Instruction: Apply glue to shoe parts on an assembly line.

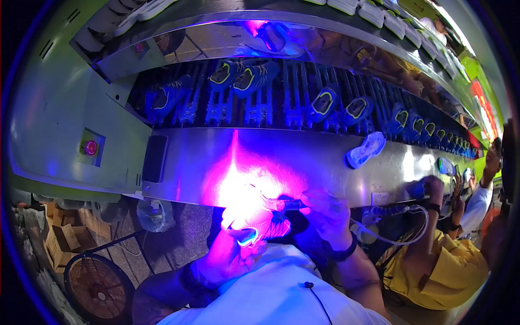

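- The left hand (225, 262) gripped a shoe (254, 222) under bright violet glare, just below the steel ledge (303, 157).
- The right hand (325, 214) pinched a slim tool (284, 204) against it; work looked unfinished.
- Beyond, blue shoes (244, 76) rode the conveyor (281, 103).

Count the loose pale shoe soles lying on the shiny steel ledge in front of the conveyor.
1: a pale sole lies on the steel ledge, right of the person's hands, just below the belt's blue shoes. Others may be hidden farther right.
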{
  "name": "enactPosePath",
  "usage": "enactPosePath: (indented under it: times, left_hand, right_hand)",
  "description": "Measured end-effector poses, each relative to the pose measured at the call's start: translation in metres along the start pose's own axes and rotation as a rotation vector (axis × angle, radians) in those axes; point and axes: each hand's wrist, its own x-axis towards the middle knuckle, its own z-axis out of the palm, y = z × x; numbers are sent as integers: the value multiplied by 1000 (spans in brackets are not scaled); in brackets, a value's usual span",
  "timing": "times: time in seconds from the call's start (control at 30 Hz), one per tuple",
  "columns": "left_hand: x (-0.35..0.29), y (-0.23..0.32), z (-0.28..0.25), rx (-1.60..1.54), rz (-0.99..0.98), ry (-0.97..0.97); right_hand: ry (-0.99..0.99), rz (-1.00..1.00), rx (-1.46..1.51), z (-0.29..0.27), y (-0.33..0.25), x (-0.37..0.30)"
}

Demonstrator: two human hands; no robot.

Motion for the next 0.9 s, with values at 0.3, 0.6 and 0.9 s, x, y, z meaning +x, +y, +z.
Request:
enactPosePath:
  times: [0.3, 0.6, 0.9]
  left_hand:
    - [13, 36, 3, 276, 87, 52]
    - [208, 199, 144, 2129, 1026, 126]
    - [315, 238, 147, 3141, 1415, 717]
  right_hand:
    - [67, 557, 328, 4, 27, -14]
    - [475, 683, 3, -31, 114, -44]
    - [470, 707, -28, -18, 108, -38]
